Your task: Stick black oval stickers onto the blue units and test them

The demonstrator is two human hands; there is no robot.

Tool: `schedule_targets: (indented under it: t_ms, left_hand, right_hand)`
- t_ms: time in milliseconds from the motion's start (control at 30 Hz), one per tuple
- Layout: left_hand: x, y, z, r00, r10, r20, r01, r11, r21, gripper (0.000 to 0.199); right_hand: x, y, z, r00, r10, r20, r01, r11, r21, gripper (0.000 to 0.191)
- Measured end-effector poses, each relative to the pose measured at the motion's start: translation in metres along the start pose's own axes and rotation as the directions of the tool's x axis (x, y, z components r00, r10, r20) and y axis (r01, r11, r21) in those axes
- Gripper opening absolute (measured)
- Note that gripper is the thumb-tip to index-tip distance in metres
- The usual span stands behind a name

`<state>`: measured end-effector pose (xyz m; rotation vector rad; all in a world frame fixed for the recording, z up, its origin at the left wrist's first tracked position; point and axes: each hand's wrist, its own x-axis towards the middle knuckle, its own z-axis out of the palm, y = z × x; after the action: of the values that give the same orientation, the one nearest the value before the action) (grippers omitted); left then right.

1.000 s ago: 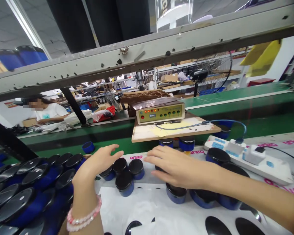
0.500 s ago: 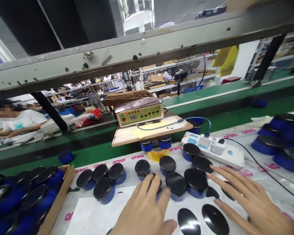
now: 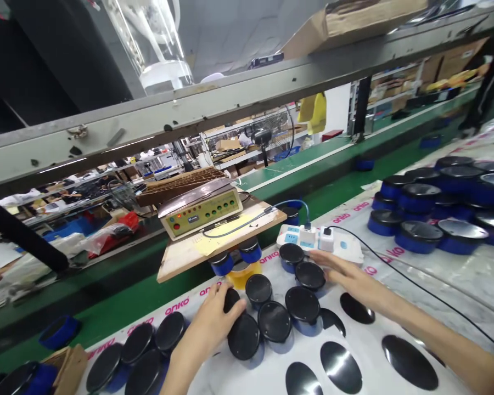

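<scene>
My left hand (image 3: 212, 323) has its fingers and thumb curled round a short round piece with a black top and blue side (image 3: 231, 299), which stands on the sheeted bench. Close beside it are several more of these pieces, one nearest my thumb (image 3: 244, 336). My right hand (image 3: 348, 274) reaches in from the right, its fingers stretched out flat. Its fingertips lie against or beside another black-topped piece (image 3: 310, 275) and close to one behind it (image 3: 291, 257). Loose black oval discs (image 3: 341, 366) lie on the white sheet below the hands.
A wooden board (image 3: 177, 258) carrying a yellow control box (image 3: 203, 214) rests above blue pieces at the back. Behind my right hand is a white power strip (image 3: 349, 249) with cables. Stacked blue pieces (image 3: 420, 236) fill the right; a cardboard box (image 3: 72, 367) stands left.
The view has swung to the right. My left hand has moved its piece back beside the group, towards the board. My right hand has shifted in against the back pieces.
</scene>
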<state>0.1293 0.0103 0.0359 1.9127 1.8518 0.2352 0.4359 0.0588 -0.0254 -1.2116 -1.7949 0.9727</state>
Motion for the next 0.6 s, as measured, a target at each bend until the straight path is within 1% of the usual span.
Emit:
schedule_targets:
  t_ms: [67, 100, 167, 267, 333, 367, 400, 467, 533, 567, 600]
  left_hand:
    - [0.004, 0.004, 0.007, 0.998, 0.05, -0.029, -0.051, 0.999, -0.019, 0.053]
    - [0.005, 0.005, 0.011, 0.997, 0.064, -0.045, -0.065, 0.998, -0.024, 0.053]
    - [0.007, 0.006, 0.02, 0.995, 0.065, -0.075, -0.067, 0.997, -0.03, 0.055]
    - [0.008, 0.005, 0.031, 0.994, 0.035, -0.101, -0.039, 0.999, -0.031, 0.059]
    - [0.008, 0.005, 0.037, 0.994, 0.022, -0.106, -0.025, 0.999, -0.024, 0.059]
    - [0.008, 0.005, 0.039, 0.994, 0.021, -0.105, -0.023, 1.0, -0.019, 0.058]
    - [0.008, 0.005, 0.04, 0.994, 0.022, -0.103, -0.024, 1.0, -0.015, 0.056]
    - [0.009, 0.005, 0.041, 0.995, 0.027, -0.098, -0.027, 1.0, -0.008, 0.053]
    - [0.009, 0.005, 0.042, 0.995, 0.027, -0.094, -0.027, 1.0, -0.001, 0.05]
    - [0.009, 0.005, 0.042, 0.995, 0.026, -0.094, -0.026, 1.0, 0.003, 0.05]
    - [0.009, 0.005, 0.042, 0.995, 0.025, -0.094, -0.025, 1.0, 0.008, 0.05]
  right_hand:
    - [0.023, 0.0, 0.001, 0.999, 0.014, -0.039, -0.014, 1.0, 0.014, 0.049]
    - [0.031, -0.002, 0.004, 0.999, 0.012, -0.051, -0.011, 1.0, 0.015, 0.048]
    - [0.039, -0.007, 0.017, 0.999, -0.018, -0.05, 0.019, 1.0, 0.013, 0.047]
    - [0.034, -0.019, 0.035, 0.994, -0.108, 0.008, 0.108, 0.994, -0.002, 0.04]
    - [0.028, -0.032, 0.038, 0.985, -0.171, 0.036, 0.173, 0.984, -0.037, 0.036]
    - [0.027, -0.039, 0.034, 0.98, -0.198, 0.025, 0.199, 0.978, -0.065, 0.034]
    - [0.029, -0.047, 0.026, 0.975, -0.221, -0.012, 0.219, 0.971, -0.099, 0.034]
    - [0.043, -0.065, -0.001, 0.956, -0.253, -0.151, 0.226, 0.958, -0.177, 0.038]
    - [0.072, -0.078, -0.038, 0.914, -0.259, -0.311, 0.185, 0.951, -0.247, 0.041]
    - [0.09, -0.082, -0.056, 0.899, -0.25, -0.36, 0.152, 0.948, -0.279, 0.041]
    - [0.109, -0.084, -0.072, 0.898, -0.231, -0.374, 0.115, 0.945, -0.307, 0.04]
